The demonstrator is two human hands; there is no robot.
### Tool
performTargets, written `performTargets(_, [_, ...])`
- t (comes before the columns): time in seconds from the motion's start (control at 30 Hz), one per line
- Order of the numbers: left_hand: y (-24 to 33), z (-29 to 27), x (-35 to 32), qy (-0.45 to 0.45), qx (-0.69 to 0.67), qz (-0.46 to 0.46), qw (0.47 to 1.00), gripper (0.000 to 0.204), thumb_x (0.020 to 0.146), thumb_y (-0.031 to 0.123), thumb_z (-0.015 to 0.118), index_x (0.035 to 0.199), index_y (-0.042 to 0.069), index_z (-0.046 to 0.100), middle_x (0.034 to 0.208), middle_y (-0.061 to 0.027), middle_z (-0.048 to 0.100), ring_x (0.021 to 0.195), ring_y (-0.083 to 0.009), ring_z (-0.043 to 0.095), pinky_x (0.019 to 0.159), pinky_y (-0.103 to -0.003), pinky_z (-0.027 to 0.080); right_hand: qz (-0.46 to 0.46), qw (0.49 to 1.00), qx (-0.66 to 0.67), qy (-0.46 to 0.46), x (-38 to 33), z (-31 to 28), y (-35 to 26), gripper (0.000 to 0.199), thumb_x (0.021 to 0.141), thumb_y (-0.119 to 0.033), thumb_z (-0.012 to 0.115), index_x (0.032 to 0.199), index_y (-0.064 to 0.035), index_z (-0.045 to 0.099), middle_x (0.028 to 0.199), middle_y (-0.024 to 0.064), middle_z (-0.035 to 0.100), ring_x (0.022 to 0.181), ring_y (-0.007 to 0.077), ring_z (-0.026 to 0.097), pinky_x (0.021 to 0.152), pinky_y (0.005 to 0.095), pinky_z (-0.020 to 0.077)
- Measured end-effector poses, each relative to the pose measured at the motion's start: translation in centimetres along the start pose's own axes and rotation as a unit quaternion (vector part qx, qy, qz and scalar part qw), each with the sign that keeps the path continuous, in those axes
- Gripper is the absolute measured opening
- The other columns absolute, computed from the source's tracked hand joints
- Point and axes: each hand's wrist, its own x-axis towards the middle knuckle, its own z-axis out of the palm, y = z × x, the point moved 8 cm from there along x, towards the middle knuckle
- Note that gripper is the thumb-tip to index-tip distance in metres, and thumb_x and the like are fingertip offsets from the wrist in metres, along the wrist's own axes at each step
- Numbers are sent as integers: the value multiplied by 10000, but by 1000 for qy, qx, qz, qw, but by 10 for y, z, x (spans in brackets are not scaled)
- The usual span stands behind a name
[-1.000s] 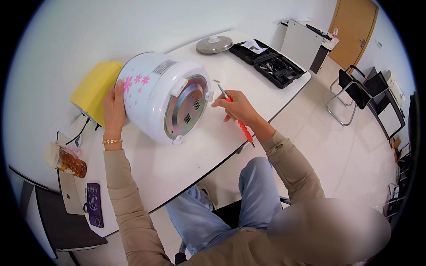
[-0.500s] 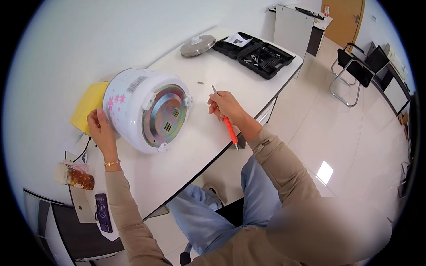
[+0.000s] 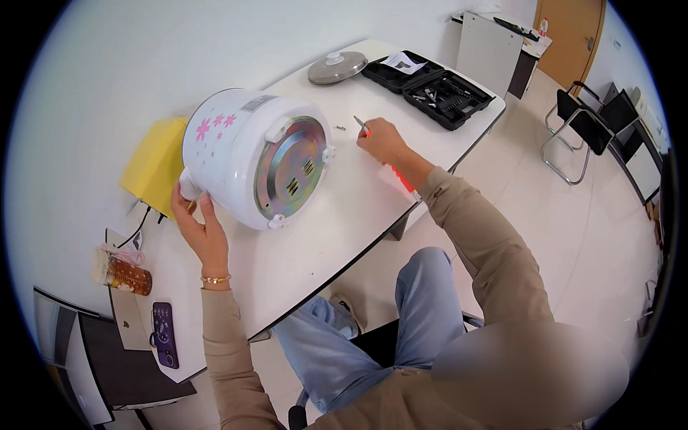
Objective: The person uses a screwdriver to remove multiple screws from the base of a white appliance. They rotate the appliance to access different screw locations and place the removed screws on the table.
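Both hands busy: left [image 3: 204, 240] steadies flowered cooker [image 3: 251, 154], right [image 3: 382, 140] grips screwdriver [image 3: 390, 168].

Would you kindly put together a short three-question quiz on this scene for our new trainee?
1. True or false: the white rice cooker lies on its side with its metal base facing the person.
2. Which hand holds the red-handled screwdriver? A) left B) right C) neither
3. Fill in: the left hand rests against the cooker's ____ end.

Key: 1 true. 2 B, the right hand. 3 top (lid) end, away from the base. The open black tool case and a metal lid sit farther back.
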Motion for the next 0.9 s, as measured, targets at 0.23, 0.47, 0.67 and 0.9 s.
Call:
performTargets(0.23, [8, -1, 0, -11, 29, 8, 999, 473, 947, 166, 544, 1358, -6, 385, 1242, -155, 520, 1051, -202, 537, 914, -335, 426, -68, 975, -205, 57, 48, 16, -32, 178, 794, -109, 570, 908, -4, 656, 943, 218, 663, 898, 388, 640, 782, 469, 510])
performTargets(0.47, [1, -7, 1, -8, 27, -3, 1000, 521, 916, 237, 594, 1342, -3, 416, 1228, -161, 550, 1078, -254, 545, 894, -363, 427, -58, 964, -259, 37, 56, 33, -39, 198, 847, -119, 532, 969, -25, 656, 1001, 207, 659, 960, 372, 634, 821, 451, 506])
performTargets(0.67, [1, -6, 1, -12, 19, 4, 1000, 513, 927, 236, 576, 1349, -2, 409, 1216, -149, 547, 1046, -231, 548, 889, -352, 431, -39, 963, -265, 39, 64, 35, -33, 212, 857, -136, 528, 1003, -42, 649, 1033, 192, 657, 966, 369, 633, 818, 449, 507])
performTargets(0.9, [4, -8, 1, -7, 27, -5, 1000, 517, 924, 260, 575, 1347, 7, 421, 1213, -153, 566, 1042, -256, 564, 880, -367, 428, 4, 960, -277, -32, 75, 41, -26, 298, 785, -175, 638, 1052, -43, 651, 1065, 190, 658, 1003, 355, 634, 829, 432, 514])
